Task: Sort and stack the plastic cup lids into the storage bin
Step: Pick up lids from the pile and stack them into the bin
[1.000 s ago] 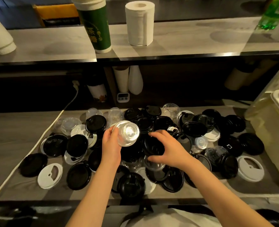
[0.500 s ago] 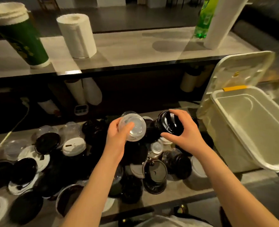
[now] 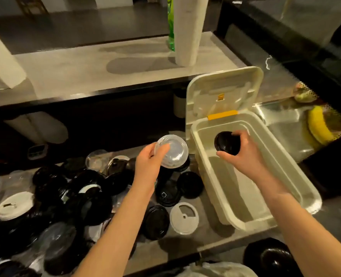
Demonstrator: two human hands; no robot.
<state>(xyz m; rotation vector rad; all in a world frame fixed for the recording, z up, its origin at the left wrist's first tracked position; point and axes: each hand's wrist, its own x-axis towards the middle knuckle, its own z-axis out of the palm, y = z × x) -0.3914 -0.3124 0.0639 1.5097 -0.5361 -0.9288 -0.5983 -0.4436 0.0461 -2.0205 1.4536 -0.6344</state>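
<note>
Right hand: the right hand (image 3: 243, 152) hung over the far half of the bin (image 3: 237, 188), above its floor and inside the line of the rim.
Right grip: fingers and thumb were curled round a black lid (image 3: 226, 143); whether one lid or several nested, I could not tell.
Why held so: the hold from above with the palm clear looked suited to lowering the lid flat, so that a stack could begin level.
Left hand: the left hand (image 3: 148, 166) was raised above the pile of lids (image 3: 75, 186), just beside the bin's left rim.
Left grip: thumb and fingers pinched a clear dome lid (image 3: 172, 151) by its edge, dome turned toward the camera.
Why held so: probably kept apart as another kind, waiting for its own place in the bin.
Bin: it stood at the right end of the table (image 3: 209, 234), its flip lid (image 3: 223, 94) upright at the far side, leaving the opening free.
Loose lids: black, white and clear ones lay mixed across the left and middle of the table; a white lid (image 3: 184, 217) lay flat near the front edge, close to the bin.
Progress: early, by my reckoning, since most lids lay on the table unsorted.
</note>
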